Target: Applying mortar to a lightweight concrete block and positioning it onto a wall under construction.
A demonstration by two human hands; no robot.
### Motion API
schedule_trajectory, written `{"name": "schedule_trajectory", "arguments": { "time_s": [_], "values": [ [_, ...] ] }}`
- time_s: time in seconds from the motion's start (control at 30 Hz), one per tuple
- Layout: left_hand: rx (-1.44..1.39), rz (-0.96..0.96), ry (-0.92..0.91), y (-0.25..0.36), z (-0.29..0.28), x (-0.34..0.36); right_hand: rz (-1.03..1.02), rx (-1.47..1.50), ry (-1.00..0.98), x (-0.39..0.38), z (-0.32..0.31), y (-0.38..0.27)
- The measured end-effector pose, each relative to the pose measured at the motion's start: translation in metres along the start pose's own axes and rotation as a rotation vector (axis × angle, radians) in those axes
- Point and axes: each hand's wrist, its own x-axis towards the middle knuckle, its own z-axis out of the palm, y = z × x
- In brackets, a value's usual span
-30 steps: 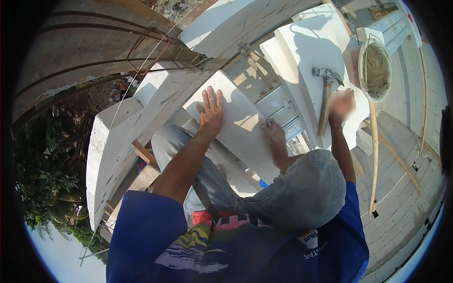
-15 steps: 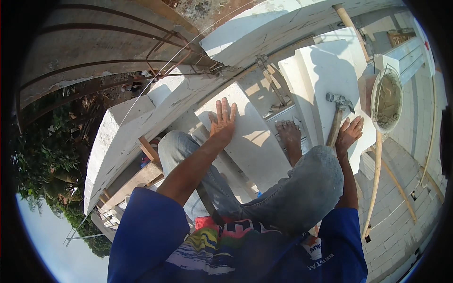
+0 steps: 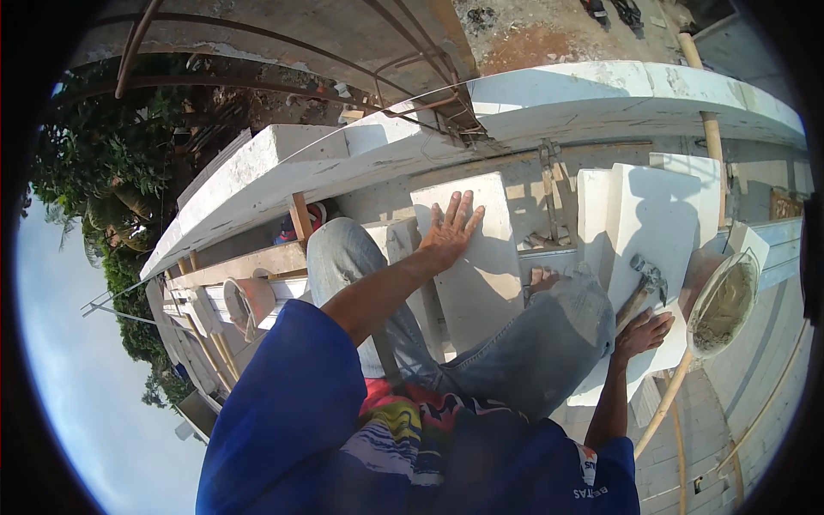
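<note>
My left hand (image 3: 452, 230) lies flat, fingers spread, on the upper part of a large white block (image 3: 485, 300) between my legs. Beyond my right knee, my right hand (image 3: 644, 333) rests open on the lower end of another white block (image 3: 657, 206), which lies on a stack. A hammer (image 3: 650, 280) sits on that block just above my right hand. Its wooden handle runs down toward my knee, and its lower end is hidden. To the right of the hand stands a bucket (image 3: 721, 309) with grey mortar in it.
A long white block wall (image 3: 601, 94) curves across the far side, with rusty rebar (image 3: 429, 107) sticking up behind it. Another bucket (image 3: 249, 302) is at the left. Wooden poles (image 3: 665, 403) stand at the right, and my bare foot (image 3: 542, 279) is beside the large block.
The view has swung, so the blocks, bucket and wall sit lower and further right. The left bucket has come into sight. Both hands remain on their blocks.
</note>
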Motion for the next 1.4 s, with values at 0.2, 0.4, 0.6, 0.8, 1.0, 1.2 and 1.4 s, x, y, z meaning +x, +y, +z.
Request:
{"name": "schedule_trajectory", "arguments": {
  "time_s": [0.2, 0.4, 0.6, 0.8, 1.0, 1.2, 1.4],
  "values": [
    [-0.093, -0.033, -0.015, -0.008, -0.004, -0.024, 0.053, -0.075, -0.118, -0.010, 0.017, -0.001],
    [-0.274, -0.112, 0.232, 0.010, 0.034, -0.003, 0.028, -0.190, -0.043, -0.011, 0.032, 0.014],
    [-0.375, -0.249, 0.245, 0.013, 0.037, -0.018, -0.285, 0.009, -0.057, 0.018, 0.052, -0.011],
    [-0.493, -0.332, 0.270, 0.021, 0.031, -0.021, -0.449, 0.122, -0.097, 0.034, 0.058, -0.022],
    [-0.488, -0.354, 0.255, 0.023, 0.034, -0.026, -0.551, 0.201, -0.149, 0.038, 0.060, -0.025],
    [-0.526, -0.325, 0.225, 0.020, 0.030, -0.019, -0.555, 0.195, -0.161, 0.036, 0.053, -0.011],
    [-0.400, -0.361, 0.124, 0.018, 0.020, -0.027, -0.445, 0.124, -0.120, 0.020, 0.044, -0.011]
  ]
}}
